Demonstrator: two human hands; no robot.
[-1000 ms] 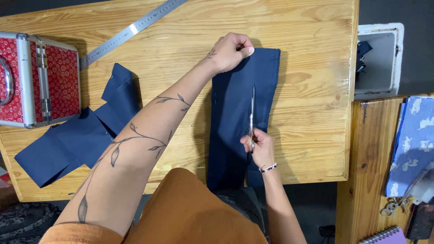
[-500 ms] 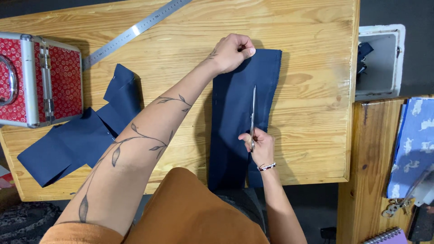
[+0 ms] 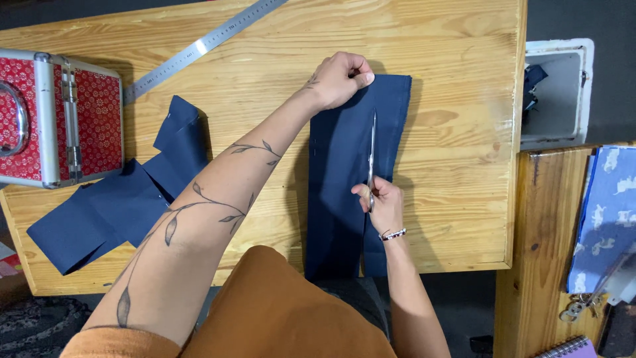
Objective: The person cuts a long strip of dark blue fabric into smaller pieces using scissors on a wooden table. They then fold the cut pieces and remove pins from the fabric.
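Observation:
A long strip of dark blue cloth [image 3: 334, 172] lies lengthwise on the wooden table [image 3: 457, 99], its near end hanging over the front edge. My left hand [image 3: 341, 79] is closed on the cloth's far end and pins it down. My right hand [image 3: 381, 202] grips a pair of scissors [image 3: 372, 156], whose blades point away from me along the cloth's middle. A slit runs through the cloth from the near edge up to my right hand.
More dark blue cloth pieces [image 3: 112, 205] lie at the left. A red patterned case with metal edges [image 3: 56, 119] stands at the far left. A steel ruler [image 3: 205, 43] lies at the back. Right of the table are a white bin [image 3: 556, 93], a second wooden surface [image 3: 536, 252] and light blue printed fabric [image 3: 606, 212].
The scissors and my right hand have hardly shifted along the cloth. My left hand keeps its hold on the far end.

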